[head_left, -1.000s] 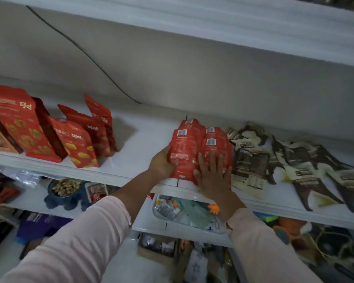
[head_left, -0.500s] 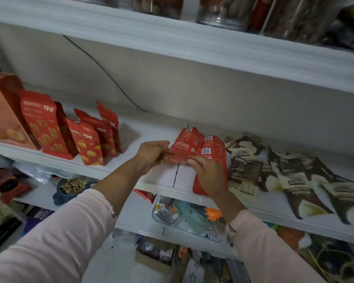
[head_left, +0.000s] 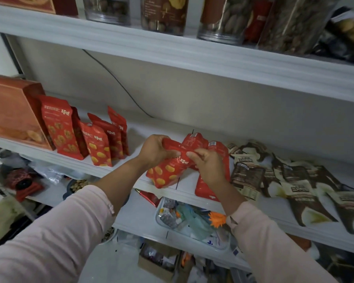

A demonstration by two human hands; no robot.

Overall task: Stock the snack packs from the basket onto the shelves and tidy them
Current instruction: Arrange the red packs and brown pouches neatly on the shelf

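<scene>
I hold a red snack pack (head_left: 168, 170) with yellow nut pictures just above the front of the white middle shelf (head_left: 131, 176). My left hand (head_left: 156, 149) grips its top end and my right hand (head_left: 207, 164) pinches its upper right edge. Behind my hands, more red packs (head_left: 215, 148) lie flat on the shelf with their backs up. To the left, several red packs (head_left: 98, 144) stand upright in a row. No basket is in view.
Brown and cream packs (head_left: 290, 180) lie spread over the shelf's right part. A large orange box (head_left: 12, 113) stands at the far left. Jars (head_left: 223, 17) fill the shelf above. A clear tray (head_left: 190, 223) of small items sits on the shelf below.
The stack has been laid down and I have lifted one red pack from it, turning its printed front towards me. The camera view has tilted upward, showing the jars above.
</scene>
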